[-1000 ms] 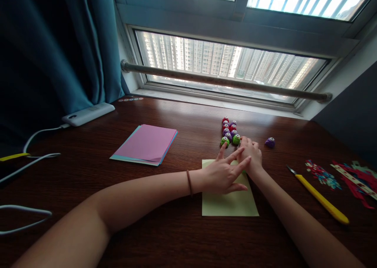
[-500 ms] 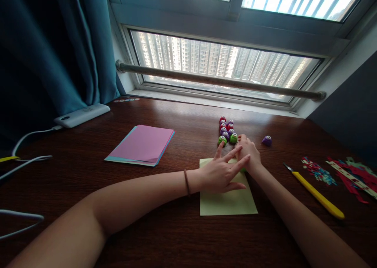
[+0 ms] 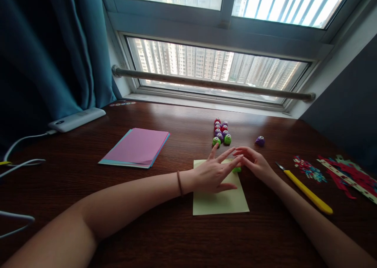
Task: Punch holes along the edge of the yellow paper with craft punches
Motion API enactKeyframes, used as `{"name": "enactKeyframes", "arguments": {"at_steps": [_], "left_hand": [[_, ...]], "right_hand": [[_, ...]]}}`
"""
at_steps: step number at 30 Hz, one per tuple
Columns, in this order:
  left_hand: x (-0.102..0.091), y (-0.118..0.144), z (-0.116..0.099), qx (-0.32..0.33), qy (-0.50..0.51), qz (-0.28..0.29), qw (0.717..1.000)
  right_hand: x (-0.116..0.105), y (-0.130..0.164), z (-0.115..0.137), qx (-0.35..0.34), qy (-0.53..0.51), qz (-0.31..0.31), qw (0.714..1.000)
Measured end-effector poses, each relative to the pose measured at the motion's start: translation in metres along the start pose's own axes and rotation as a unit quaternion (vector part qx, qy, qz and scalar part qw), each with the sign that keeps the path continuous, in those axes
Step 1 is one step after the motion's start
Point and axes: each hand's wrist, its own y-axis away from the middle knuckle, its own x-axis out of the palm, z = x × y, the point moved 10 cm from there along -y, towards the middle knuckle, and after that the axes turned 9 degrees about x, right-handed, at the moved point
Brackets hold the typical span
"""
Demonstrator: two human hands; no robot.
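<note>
My left hand [image 3: 216, 174] is spread over a pale yellow sheet of paper [image 3: 219, 205], its fingers apart and pointing toward the window. Beside its fingertips, at the sheet's far right corner, my right hand [image 3: 257, 164] has its fingers loosely curved and apart. A bright green piece [image 3: 237, 169] shows between the two hands, partly hidden by the left fingers. Beyond the hands stand two close rows of small red, purple and green figures, each with a round white eye; the nearest are a green figure [image 3: 216, 141] and another green figure [image 3: 227, 139].
A lone purple figure [image 3: 260, 141] stands to the right. Farther right lie a yellow-handled craft knife [image 3: 309, 192], small coloured bits [image 3: 309, 169] and red strips [image 3: 347, 174]. A stack of coloured paper [image 3: 138, 144] and a white power bank or phone [image 3: 78, 119] with cable are left.
My right hand has drawn back from the near green figure toward the yellow sheet, and its fingers have spread. My left hand keeps its place on the sheet. The whole view has shifted slightly.
</note>
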Motion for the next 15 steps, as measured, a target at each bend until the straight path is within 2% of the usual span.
{"name": "enactKeyframes", "arguments": {"at_steps": [3, 7, 12, 15], "left_hand": [[-0.001, 0.0, 0.004, -0.016, -0.009, -0.008, 1.0], [0.001, 0.002, 0.015, -0.053, -0.011, -0.023, 0.998], [0.005, 0.003, 0.019, -0.056, -0.009, -0.023, 0.998], [0.004, 0.003, 0.019, -0.059, -0.009, -0.022, 0.998]], "right_hand": [[0.001, 0.004, -0.003, 0.01, -0.006, 0.057, 0.998], [0.008, 0.006, -0.001, -0.002, 0.093, 0.121, 0.988], [0.003, 0.005, -0.003, -0.007, 0.099, 0.114, 0.988], [-0.017, -0.001, -0.014, 0.01, 0.091, 0.064, 0.994]]}}
